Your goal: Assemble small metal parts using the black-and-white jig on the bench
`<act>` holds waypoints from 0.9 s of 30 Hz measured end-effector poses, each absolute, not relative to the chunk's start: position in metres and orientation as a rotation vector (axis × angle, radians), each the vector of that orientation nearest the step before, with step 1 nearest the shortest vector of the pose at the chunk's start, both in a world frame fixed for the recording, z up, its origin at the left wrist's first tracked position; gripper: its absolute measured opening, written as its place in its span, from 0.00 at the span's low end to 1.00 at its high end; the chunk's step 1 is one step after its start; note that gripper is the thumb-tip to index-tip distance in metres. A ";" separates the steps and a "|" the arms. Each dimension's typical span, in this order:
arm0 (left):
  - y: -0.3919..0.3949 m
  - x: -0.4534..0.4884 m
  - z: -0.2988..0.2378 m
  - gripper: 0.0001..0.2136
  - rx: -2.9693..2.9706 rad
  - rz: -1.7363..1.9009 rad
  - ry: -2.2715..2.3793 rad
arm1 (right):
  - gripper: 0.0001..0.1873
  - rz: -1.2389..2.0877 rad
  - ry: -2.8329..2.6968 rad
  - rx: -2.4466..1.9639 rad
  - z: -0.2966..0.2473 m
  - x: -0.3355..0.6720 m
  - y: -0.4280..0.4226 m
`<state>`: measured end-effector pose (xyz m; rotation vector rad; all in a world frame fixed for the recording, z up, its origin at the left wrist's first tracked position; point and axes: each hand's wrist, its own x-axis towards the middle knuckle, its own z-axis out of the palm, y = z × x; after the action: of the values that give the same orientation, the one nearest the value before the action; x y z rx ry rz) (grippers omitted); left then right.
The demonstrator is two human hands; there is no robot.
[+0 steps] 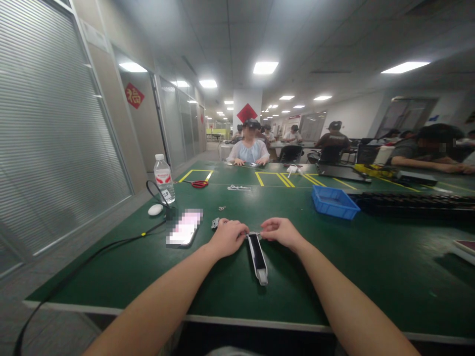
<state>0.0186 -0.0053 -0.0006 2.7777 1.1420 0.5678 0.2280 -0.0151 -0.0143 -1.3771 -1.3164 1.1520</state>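
Note:
A long narrow device (258, 257) with a black face and silver frame lies flat on the green table (334, 277), its length pointing toward me. My left hand (227, 237) is curled at its far end, fingers pinched against the top left corner. My right hand (281, 231) pinches the top right corner of the same end. A small dark metal part (215, 223) lies just left of my left hand.
A phone (184, 228), a white earbud case (155, 209), a water bottle (164, 179) and a black cable (111, 244) sit to the left. Red scissors (199, 184) lie farther back. A blue bin (334, 201) stands at right. People sit at the far tables.

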 end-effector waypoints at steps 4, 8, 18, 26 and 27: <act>-0.006 0.018 0.001 0.08 2.771 0.565 1.142 | 0.14 1.142 -1.312 -1.388 -0.012 0.226 -0.018; -0.006 0.018 0.001 0.08 2.768 0.560 1.148 | 0.10 1.155 -1.264 -1.407 -0.009 0.224 -0.019; -0.007 0.018 0.002 0.08 2.772 0.531 1.162 | 0.14 1.171 -1.273 -1.349 -0.012 0.226 -0.016; -0.007 0.018 0.001 0.08 2.771 0.555 1.152 | 0.17 1.138 -1.372 -1.317 -0.017 0.228 -0.014; -0.007 0.019 0.001 0.08 2.770 0.554 1.151 | 0.17 1.138 -1.386 -1.304 -0.018 0.228 -0.013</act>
<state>0.0185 -0.0065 0.0015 2.7698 1.1507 0.5542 0.2281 -0.0135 -0.0182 -1.3041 -1.3855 1.1383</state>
